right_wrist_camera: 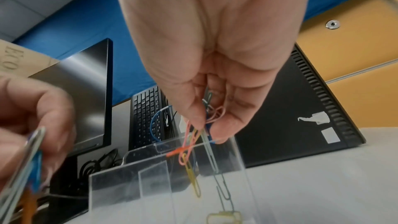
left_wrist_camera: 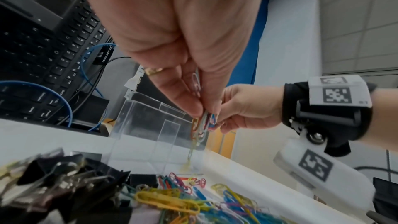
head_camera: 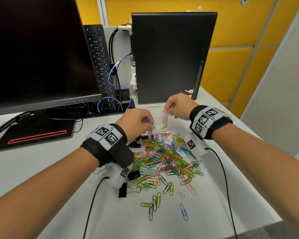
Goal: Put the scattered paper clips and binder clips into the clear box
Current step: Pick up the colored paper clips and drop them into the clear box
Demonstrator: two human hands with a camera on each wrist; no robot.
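Note:
A heap of coloured paper clips (head_camera: 164, 159) lies on the white desk, with black binder clips (head_camera: 134, 175) along its left side. The clear box (head_camera: 156, 116) stands just beyond the heap, in front of the computer tower. My left hand (head_camera: 151, 125) pinches a small bunch of paper clips (left_wrist_camera: 202, 125) above the heap's far edge, near the box. Over the box, my right hand (head_camera: 167, 109) pinches a tangled bunch of paper clips (right_wrist_camera: 193, 144) that dangles into the clear box (right_wrist_camera: 163, 171). A few clips (right_wrist_camera: 224, 217) lie on its floor.
A dark monitor (head_camera: 38, 52) with its base stands at the left, a keyboard (head_camera: 100, 66) leans upright behind it with cables. A black computer tower (head_camera: 171, 56) stands right behind the box. Loose clips (head_camera: 183, 212) lie near the front edge.

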